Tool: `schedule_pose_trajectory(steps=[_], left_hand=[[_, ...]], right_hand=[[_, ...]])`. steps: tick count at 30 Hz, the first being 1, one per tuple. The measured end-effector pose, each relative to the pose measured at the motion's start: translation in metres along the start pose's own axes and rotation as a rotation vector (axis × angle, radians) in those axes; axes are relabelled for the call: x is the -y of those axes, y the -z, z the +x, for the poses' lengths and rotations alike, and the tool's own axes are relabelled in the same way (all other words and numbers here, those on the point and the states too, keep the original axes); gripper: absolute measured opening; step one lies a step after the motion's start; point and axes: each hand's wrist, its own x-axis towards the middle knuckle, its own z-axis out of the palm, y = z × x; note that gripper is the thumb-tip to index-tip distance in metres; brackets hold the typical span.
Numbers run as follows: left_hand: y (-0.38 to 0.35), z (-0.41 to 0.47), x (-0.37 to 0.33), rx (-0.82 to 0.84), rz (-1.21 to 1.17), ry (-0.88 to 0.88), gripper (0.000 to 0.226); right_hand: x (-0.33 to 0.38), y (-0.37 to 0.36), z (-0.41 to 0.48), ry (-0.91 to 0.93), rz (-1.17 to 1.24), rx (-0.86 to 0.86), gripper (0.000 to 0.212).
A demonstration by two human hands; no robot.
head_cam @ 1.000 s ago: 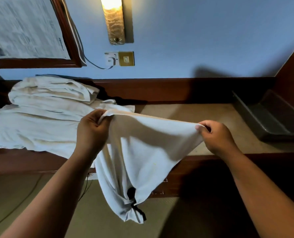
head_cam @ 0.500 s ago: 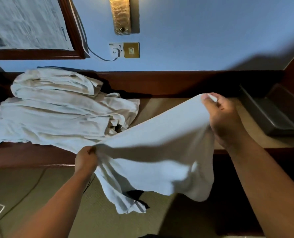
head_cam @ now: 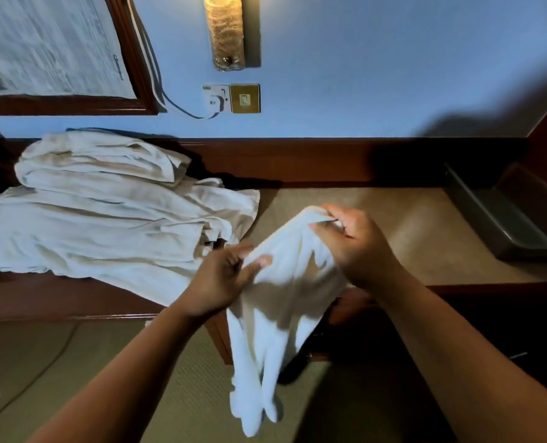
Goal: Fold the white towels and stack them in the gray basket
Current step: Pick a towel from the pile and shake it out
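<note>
A white towel [head_cam: 285, 298] hangs doubled over in front of the desk edge, its lower ends dangling toward the floor. My right hand [head_cam: 358, 247] pinches its top corners together. My left hand [head_cam: 221, 279] grips the towel's left side just below, close beside the right hand. A heap of several white towels [head_cam: 106, 215] lies on the desk at the left. The gray basket [head_cam: 502, 219] sits at the desk's far right, and what shows of its inside holds nothing.
The tan desk top [head_cam: 393, 219] has a dark wooden front edge and back rail. On the blue wall are a lamp [head_cam: 226, 33], a socket with a cable [head_cam: 216, 99] and a framed picture [head_cam: 51, 49]. Carpet and a cable lie below left.
My hands came together: the right hand brought its corner down and left, the left hand rose to meet it. The towel, stretched wide before, now hangs folded in half.
</note>
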Motion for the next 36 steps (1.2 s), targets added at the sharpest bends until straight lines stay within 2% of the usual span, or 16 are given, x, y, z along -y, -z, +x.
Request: schedule_pose_trajectory(steps=[2, 4, 7, 10, 12, 14, 17, 18, 19, 21, 24, 27, 29, 32, 34, 36], left_hand=[[-0.021, -0.019, 0.031, 0.081, 0.078, 0.141, 0.017], [-0.038, -0.036, 0.068, 0.058, 0.151, 0.293, 0.009], [-0.040, -0.048, 0.099, -0.155, 0.167, 0.532, 0.018], [-0.029, -0.034, 0.089, -0.361, 0.135, 0.577, 0.011], [-0.022, -0.015, 0.064, -0.402, 0.154, 0.454, 0.015], [-0.021, 0.007, 0.021, -0.347, 0.179, 0.214, 0.007], [-0.037, 0.036, -0.056, -0.212, 0.252, -0.113, 0.002], [-0.044, 0.045, -0.081, -0.176, 0.262, -0.187, 0.007], [-0.051, 0.052, -0.100, -0.150, 0.281, -0.243, 0.014], [-0.060, 0.065, -0.123, -0.131, 0.318, -0.293, 0.023], [-0.069, 0.081, -0.118, -0.199, 0.472, -0.303, 0.029], [-0.074, 0.076, -0.066, -0.255, 0.541, -0.107, 0.034], [-0.074, 0.056, -0.023, -0.321, 0.531, 0.164, 0.026], [-0.069, 0.025, 0.013, -0.439, 0.392, 0.600, 0.016], [-0.075, 0.029, -0.005, -0.529, 0.319, 0.615, 0.020], [-0.091, 0.047, -0.053, -0.541, 0.304, 0.435, 0.028]], right_hand=[[0.013, 0.013, 0.003, 0.036, 0.073, -0.010, 0.017], [0.016, 0.029, 0.008, 0.011, 0.166, -0.093, 0.013], [0.009, 0.061, 0.014, -0.047, 0.167, -0.251, 0.016], [-0.010, 0.092, 0.013, -0.159, -0.005, -0.211, 0.024], [-0.028, 0.103, 0.009, -0.256, -0.238, -0.101, 0.030], [-0.041, 0.105, 0.004, -0.290, -0.361, -0.034, 0.025], [-0.044, 0.089, -0.008, -0.217, -0.384, 0.159, 0.069], [-0.043, 0.082, -0.012, -0.169, -0.352, 0.204, 0.076], [-0.043, 0.077, -0.014, -0.120, -0.305, 0.215, 0.068], [-0.044, 0.078, -0.014, -0.009, -0.271, 0.092, 0.037], [-0.044, 0.113, -0.010, 0.186, -0.310, -0.159, 0.031], [-0.045, 0.159, -0.007, 0.261, -0.252, -0.300, 0.028], [-0.049, 0.192, -0.006, 0.194, -0.182, -0.392, 0.031], [-0.053, 0.231, -0.013, 0.064, -0.183, -0.278, 0.034], [-0.060, 0.242, -0.021, -0.050, -0.391, -0.105, 0.037], [-0.068, 0.238, -0.029, -0.109, -0.559, 0.041, 0.030]])
